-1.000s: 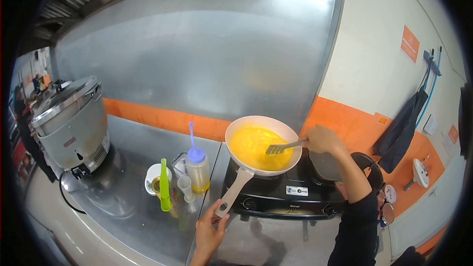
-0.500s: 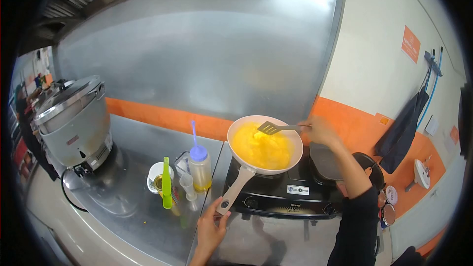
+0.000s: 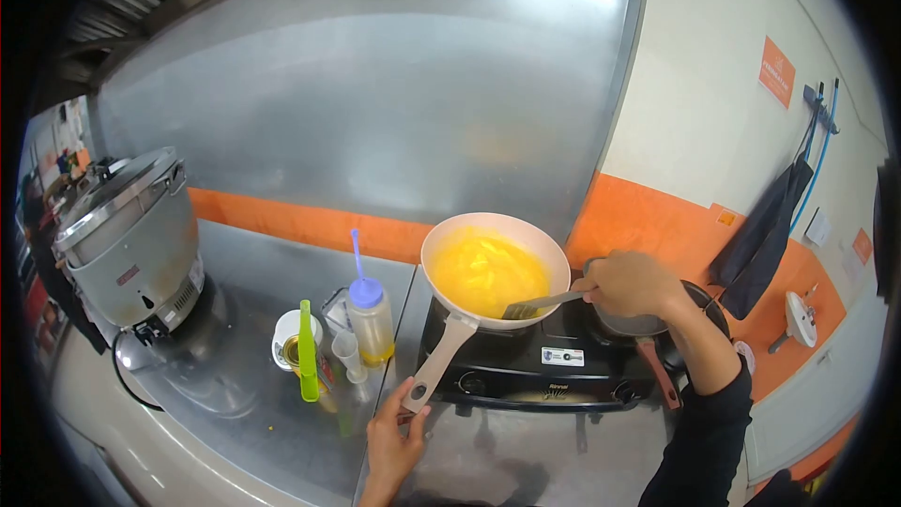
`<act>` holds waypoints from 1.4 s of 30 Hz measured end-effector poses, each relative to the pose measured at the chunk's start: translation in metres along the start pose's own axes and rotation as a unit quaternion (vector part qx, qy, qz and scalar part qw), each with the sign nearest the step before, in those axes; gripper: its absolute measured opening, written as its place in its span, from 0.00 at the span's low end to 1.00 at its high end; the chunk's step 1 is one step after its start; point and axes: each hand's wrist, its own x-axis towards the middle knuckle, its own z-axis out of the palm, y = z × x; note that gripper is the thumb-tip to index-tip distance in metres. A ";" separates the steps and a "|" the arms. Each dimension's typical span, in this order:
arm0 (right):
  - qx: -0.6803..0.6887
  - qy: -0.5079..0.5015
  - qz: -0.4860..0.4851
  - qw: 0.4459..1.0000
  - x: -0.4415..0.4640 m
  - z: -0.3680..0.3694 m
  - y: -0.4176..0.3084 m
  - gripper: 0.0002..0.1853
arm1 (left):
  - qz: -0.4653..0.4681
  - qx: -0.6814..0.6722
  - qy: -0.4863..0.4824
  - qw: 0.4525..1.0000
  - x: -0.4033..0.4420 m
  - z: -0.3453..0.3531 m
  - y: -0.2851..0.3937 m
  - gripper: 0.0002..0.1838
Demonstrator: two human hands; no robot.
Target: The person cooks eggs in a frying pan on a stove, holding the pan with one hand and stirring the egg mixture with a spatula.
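A light-coloured frying pan [image 3: 556,272] holding yellow egg mixture [image 3: 488,272] sits over the left burner of the black gas stove [image 3: 526,383]. My left hand [image 3: 396,437] has its fingers closed round the end of the pan's beige handle. Above the right side of the stove, my right hand [image 3: 627,284] grips a grey slotted spatula [image 3: 540,304]. The spatula's head is in the pan, at the lower right edge of the egg.
Left of the stove stand a squeeze bottle [image 3: 373,324] with a blue cap, a clear cup [image 3: 347,353], a white bowl [image 3: 284,327] and a green utensil [image 3: 307,357]. A large rice cooker [image 3: 141,244] is farther left. A dark pan with a reddish handle [image 3: 658,374] lies at right.
The spatula has moved from the upper part of the egg down to the pan's lower right edge. My right hand has come lower and nearer. The left hand keeps its hold.
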 end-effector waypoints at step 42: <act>0.022 -0.050 0.007 0.998 0.024 -0.005 -0.007 0.17 | 0.002 0.018 -0.003 1.000 0.002 -0.003 0.002 0.24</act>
